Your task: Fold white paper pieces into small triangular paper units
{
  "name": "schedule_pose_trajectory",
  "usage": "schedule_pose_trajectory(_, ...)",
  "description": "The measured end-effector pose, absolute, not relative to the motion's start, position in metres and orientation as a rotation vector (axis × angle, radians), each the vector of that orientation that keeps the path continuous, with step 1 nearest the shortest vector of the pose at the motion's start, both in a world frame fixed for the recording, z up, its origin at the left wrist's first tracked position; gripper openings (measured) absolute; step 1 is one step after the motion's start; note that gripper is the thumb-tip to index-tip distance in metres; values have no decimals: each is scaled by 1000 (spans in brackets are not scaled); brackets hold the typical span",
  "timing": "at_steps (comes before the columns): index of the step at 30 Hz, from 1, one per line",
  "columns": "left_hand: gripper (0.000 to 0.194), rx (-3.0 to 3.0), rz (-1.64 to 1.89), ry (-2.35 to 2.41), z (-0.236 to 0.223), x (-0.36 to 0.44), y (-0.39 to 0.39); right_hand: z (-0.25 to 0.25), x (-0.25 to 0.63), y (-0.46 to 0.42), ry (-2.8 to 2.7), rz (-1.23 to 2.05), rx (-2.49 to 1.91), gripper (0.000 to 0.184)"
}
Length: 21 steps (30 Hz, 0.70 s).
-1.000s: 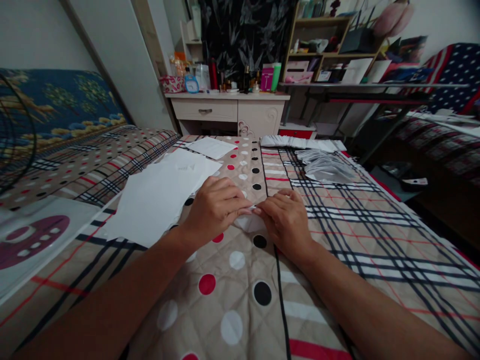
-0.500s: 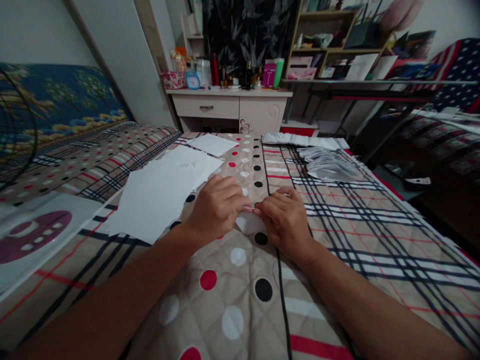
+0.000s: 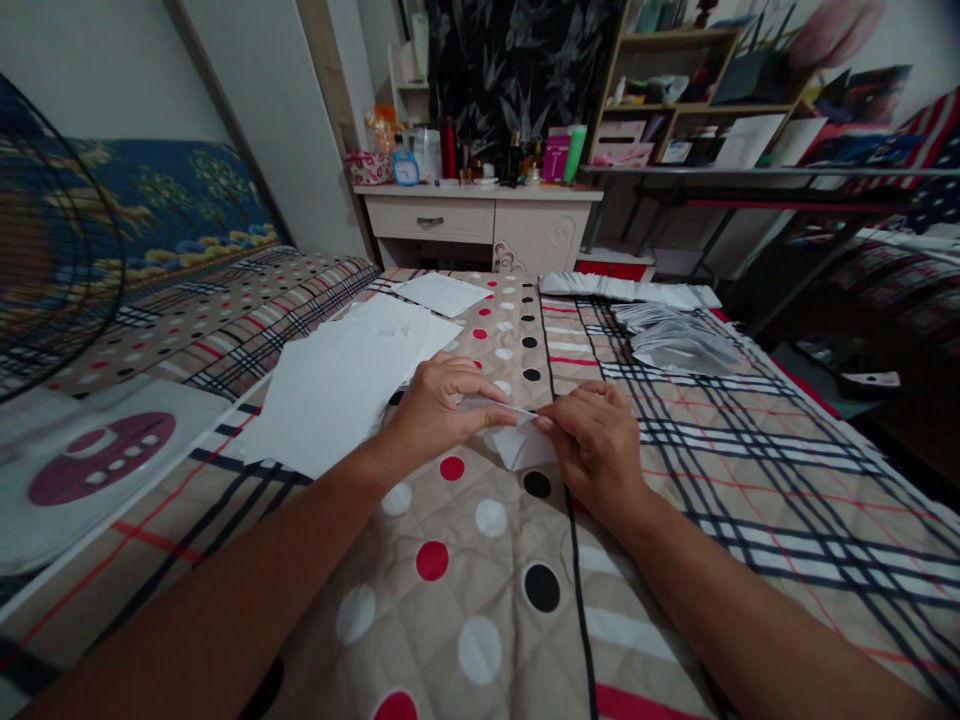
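- Head view: a dim bedroom, the hands at the centre of the clock. At 12 o'clock stands a pale dresser topped with bottles and boxes, at 1 a wooden shelf, and between 9 and 10 a wire fan at the edge.
- Below everything spreads a quilted bedspread, beige with dots and checks. It looks padded, so probably gives a little under pressure.
- A small white slip is in the middle, between the hands, just over the bedspread. Whether it is paper or plastic, I cannot tell.
- The right hand, at 3 o'clock, pinches its near-right edge between thumb and forefinger.
- The left hand, at 9, curves around its other end, thumb and fingers slightly parted; how firmly they grip, I cannot tell.
- The slip should handle as very light, thin and floppy, perhaps slick and easily creased; its edges seem the best hold.
- At 10 lie overlapping white sheets, at 11 a smaller paper, at 2 a fanned pile, and between 1 and 2 a long bundle.
- At 9 lies a bag with a purple print.
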<state>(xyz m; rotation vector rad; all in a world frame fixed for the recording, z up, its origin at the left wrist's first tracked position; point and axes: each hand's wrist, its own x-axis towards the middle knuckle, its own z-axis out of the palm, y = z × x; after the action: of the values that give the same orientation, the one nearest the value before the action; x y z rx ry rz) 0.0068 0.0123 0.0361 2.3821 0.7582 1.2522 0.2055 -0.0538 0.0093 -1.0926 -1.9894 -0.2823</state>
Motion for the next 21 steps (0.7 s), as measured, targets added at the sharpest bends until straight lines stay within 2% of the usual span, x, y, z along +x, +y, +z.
schedule_pose_trajectory(6,7,2256,1151,886,42,7,10,11,206,-54,-1983,-297,-1097,18)
schedule_pose_trajectory(10,7,2256,1123,996,40,4,13,11,207,-53,-1994,-315,-1099,18)
schedule_pose_trajectory(14,11,2462,1108,1019,40,2,15,10,206,-52,-2003,-298,-1102,20)
schedule_pose_trajectory(21,6,2976,901,720,52,11,-2,8,202,-53,-2031,-219,-1086,17)
